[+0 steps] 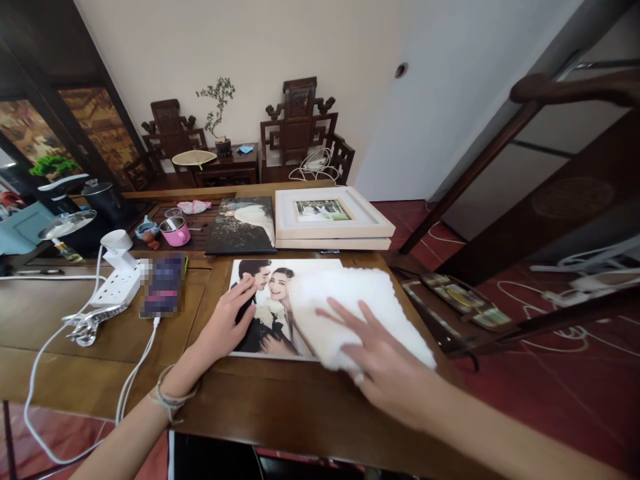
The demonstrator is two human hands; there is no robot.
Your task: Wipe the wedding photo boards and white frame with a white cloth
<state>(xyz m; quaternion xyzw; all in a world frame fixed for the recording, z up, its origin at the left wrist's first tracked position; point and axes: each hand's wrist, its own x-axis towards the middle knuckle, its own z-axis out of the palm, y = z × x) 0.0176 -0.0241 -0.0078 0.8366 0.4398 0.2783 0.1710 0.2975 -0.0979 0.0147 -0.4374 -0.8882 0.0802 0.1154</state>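
A wedding photo panel [267,320] lies flat on the wooden table in front of me, showing a couple. My left hand [234,319] rests on its left part with the fingers stretched out, holding nothing. Over the panel's right part is a white fluffy cloth [395,310], which hides that side of the picture and hangs past its right edge. My right hand [367,347] lies on the cloth with its fingers spread, somewhat blurred by motion. A ring shows on one of its fingers.
Behind the panel lie a dark photo panel [245,227] and stacked light wooden frames [335,230]. To the left are a pink cup [175,232], a phone [164,283] on a charging cable, and a white power strip [117,280]. A wooden rack [470,160] stands at right.
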